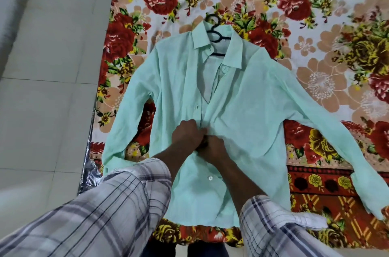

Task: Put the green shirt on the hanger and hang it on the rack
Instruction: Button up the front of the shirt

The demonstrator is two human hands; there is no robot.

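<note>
The pale green shirt [242, 96] lies face up on a flowered bedsheet, sleeves spread to both sides. A black hanger [214, 34] sits inside its collar, with the hook poking out above the neck. My left hand [186, 133] and my right hand [212, 147] meet at the shirt's front placket, mid-chest, fingers curled and pinching the cloth edges together. A white button [210, 178] shows just below the hands. The upper placket is open below the collar. The rack is out of sight.
The flowered bedsheet [315, 25] covers the bed under the shirt. To the left runs a pale tiled floor [42, 88], with the bed's edge along a shiny strip [89, 162]. My checked sleeves fill the lower part of the view.
</note>
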